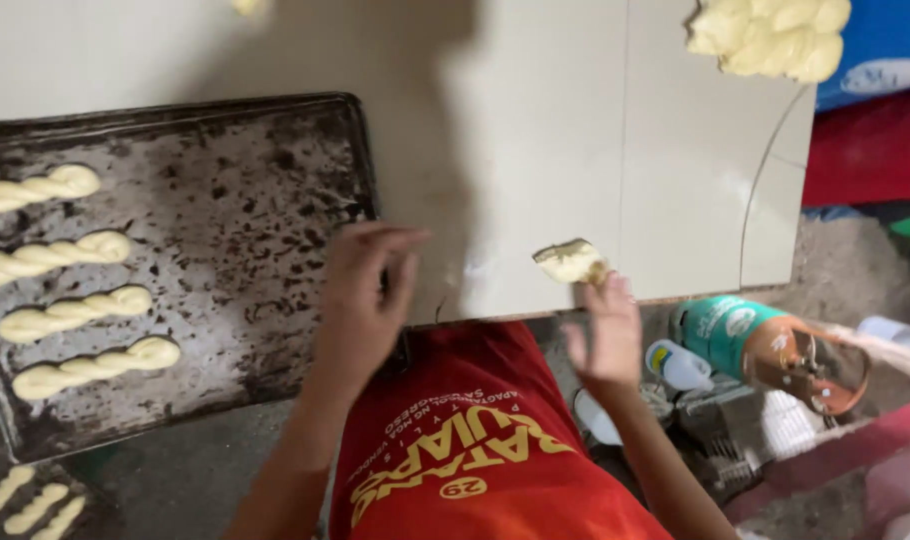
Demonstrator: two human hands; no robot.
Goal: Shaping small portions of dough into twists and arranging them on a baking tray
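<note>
Pale worktop (pixel 575 130) at frame centre: my right hand (pixel 605 335) pinched a small dough piece (pixel 571 262), left hand (pixel 360 300) open and empty beside the dark tray (pixel 245 220); rolling and twisting it seemed due next.

Dim, motion-blurred, big central shadow

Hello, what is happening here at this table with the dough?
A person in a red shirt works at a pale table. The right hand holds a small piece of dough at the table's near edge. The left hand hovers, fingers spread, over the edge of a dark baking tray carrying four twisted dough sticks. A dough heap lies at the far right.
</note>
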